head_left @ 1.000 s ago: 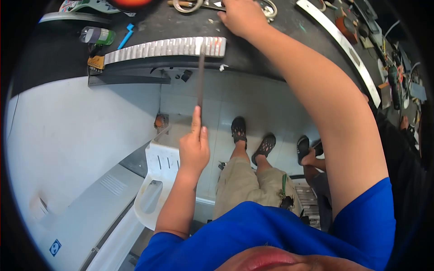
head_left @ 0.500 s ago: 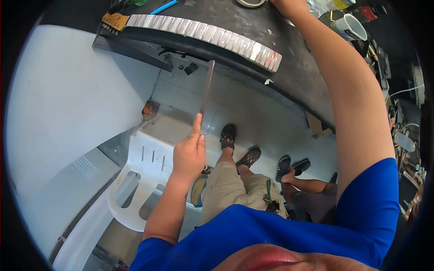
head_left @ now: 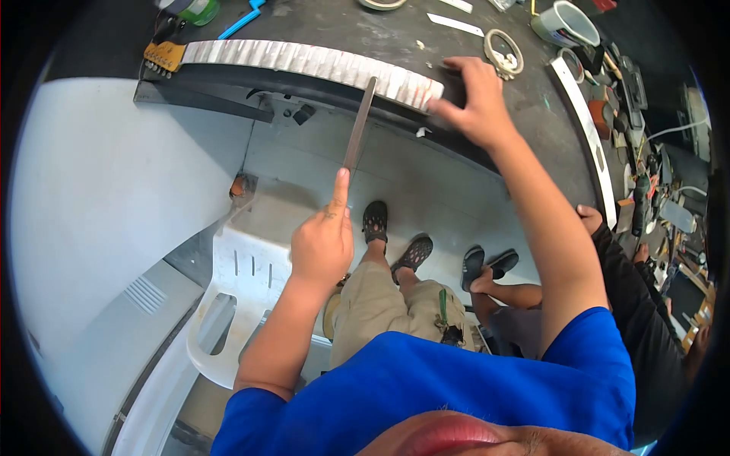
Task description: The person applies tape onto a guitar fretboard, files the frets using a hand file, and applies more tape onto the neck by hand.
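A guitar neck [head_left: 304, 64], its fretboard covered in whitish tape between the frets, lies along the front edge of the dark workbench. Its wooden headstock [head_left: 165, 56] with tuners is at the left end. My left hand [head_left: 322, 245] is closed around a narrow metal file [head_left: 359, 126], index finger stretched along it. The file's tip overlaps the neck's front edge toward the right; contact cannot be made out. At the neck's right end, my right hand [head_left: 480, 108] has its fingers apart and holds nothing, the thumb close to or touching the end.
On the bench are a tape roll [head_left: 503, 55], a white bucket [head_left: 566, 24], a long white straightedge [head_left: 585, 137], a blue tool [head_left: 240, 24] and a green container [head_left: 199, 9]. A white plastic chair [head_left: 247, 262] stands below. Another person's hand [head_left: 589, 218] rests at the bench's right edge.
My right hand has come back from the far side of the bench to the neck's right end. The file has moved up toward the neck. The view has shifted, showing more bench.
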Tool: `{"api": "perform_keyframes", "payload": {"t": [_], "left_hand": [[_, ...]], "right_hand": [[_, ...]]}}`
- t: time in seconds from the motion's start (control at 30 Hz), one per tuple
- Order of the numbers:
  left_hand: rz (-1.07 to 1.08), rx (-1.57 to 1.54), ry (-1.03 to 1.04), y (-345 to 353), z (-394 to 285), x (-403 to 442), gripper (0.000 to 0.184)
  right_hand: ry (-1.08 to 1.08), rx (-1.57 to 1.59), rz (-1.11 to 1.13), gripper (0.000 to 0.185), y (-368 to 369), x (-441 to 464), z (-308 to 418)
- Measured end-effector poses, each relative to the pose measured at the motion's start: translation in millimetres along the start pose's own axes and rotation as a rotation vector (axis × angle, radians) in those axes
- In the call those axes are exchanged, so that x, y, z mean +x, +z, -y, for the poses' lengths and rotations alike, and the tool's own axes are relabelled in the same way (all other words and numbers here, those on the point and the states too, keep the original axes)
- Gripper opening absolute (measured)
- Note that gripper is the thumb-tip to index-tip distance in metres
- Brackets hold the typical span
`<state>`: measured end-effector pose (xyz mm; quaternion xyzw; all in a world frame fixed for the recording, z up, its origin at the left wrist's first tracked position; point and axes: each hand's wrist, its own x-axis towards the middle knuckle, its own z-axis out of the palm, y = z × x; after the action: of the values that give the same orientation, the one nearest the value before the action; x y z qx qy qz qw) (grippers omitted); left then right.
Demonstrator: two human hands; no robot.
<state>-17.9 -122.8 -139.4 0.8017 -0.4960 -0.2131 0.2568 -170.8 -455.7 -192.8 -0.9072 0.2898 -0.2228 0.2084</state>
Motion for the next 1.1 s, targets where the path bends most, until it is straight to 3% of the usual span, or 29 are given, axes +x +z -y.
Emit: {"api": "perform_keyframes", "payload": {"t": [0.07,0.23,0.87,0.97,1.03,1.1], "left_hand": [[0.008,0.026,0.027,7.8,-5.0,8.6,0.077],[0.015,0.136,0.072,14.5,-25.1,16.6,0.074],[0.047,0.334,0.029,55.9,-46.9,-21.5,0.079],[0.077,0.363,-0.009,52.7,-74.9,35.9,0.071],[-0.06,0.348,0.214,58.6,-67.0,96.2,0.063],[0.044,0.36,0.114,48.0,-80.5,110.1,0.061]], "right_hand": [[-0.051,-0.066,-0.003,0.082,-1.2,-12.0,12.2],[-0.101,-0.058,-0.065,0.061,5.8,-15.8,10.1],[-0.094,-0.097,-0.043,0.067,4.8,-34.2,7.5],[-0.102,-0.134,-0.069,0.07,10.1,-33.6,5.8],[-0.105,-0.142,-0.066,0.07,11.6,-31.5,5.4],[-0.103,-0.142,-0.056,0.069,10.9,-30.6,5.1]]}}
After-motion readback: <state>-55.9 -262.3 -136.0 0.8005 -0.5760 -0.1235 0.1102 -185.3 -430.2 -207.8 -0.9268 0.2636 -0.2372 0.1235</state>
